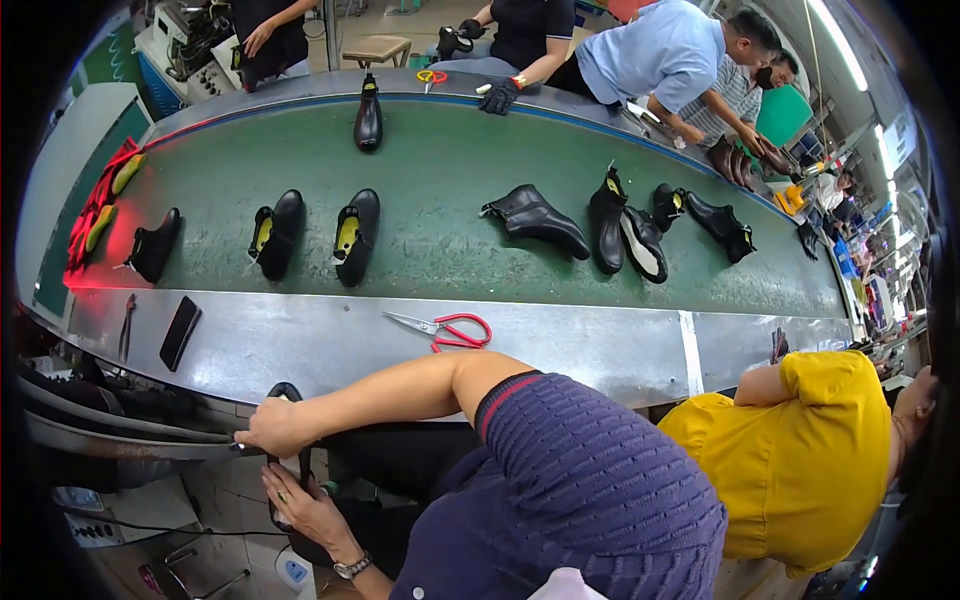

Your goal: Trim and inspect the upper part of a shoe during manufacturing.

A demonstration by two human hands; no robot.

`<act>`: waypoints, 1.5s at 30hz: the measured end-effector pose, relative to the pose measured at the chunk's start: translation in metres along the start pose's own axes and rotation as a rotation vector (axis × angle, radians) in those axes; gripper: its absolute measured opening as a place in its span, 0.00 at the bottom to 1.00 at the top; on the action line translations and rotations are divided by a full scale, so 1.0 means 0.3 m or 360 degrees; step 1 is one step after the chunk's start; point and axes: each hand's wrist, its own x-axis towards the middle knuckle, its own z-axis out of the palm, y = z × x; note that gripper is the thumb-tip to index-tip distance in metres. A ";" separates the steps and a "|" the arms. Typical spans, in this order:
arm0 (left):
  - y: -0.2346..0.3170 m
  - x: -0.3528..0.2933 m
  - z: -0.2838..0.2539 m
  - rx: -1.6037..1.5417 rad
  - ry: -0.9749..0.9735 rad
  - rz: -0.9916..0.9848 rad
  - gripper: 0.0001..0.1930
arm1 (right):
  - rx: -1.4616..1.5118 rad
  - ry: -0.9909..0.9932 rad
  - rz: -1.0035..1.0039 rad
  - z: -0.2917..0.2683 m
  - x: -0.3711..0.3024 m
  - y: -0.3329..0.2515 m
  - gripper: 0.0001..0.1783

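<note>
Black ankle boots (538, 222) are scattered over the green conveyor belt (430, 240), yellow lining (264, 236) showing inside several of them. Just off the metal ledge (590, 345), a black shoe (291, 464) is in hand: the left hand (313, 514) grasps it, fingers across its pale face, while the right hand (277, 427) curls at the upper end, though I can't tell what it closes on. A dark rim borders that face, which is partly hidden.

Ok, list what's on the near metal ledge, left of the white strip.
Red-handled scissors, a black phone, a thin dark tool. Whatever the person's right arm covers cannot be seen.
</note>
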 end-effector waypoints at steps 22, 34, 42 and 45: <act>0.036 -0.200 -0.183 -0.0625 0.0146 -0.0142 0.26 | 0.0335 -0.0275 0.0099 -0.021 -0.268 -0.120 0.36; -0.222 -0.403 -0.185 -0.0578 0.0144 -0.0946 0.17 | 0.0703 -0.0670 -0.0103 0.079 -0.276 -0.307 0.31; -0.168 -0.390 -0.207 0.0144 0.0117 -0.0674 0.17 | 0.0335 -0.0793 -0.0172 0.039 -0.211 -0.306 0.28; -0.151 -0.422 -0.198 -0.0237 -0.0148 -0.0958 0.18 | 0.0086 -0.0898 -0.0359 0.019 -0.159 -0.341 0.26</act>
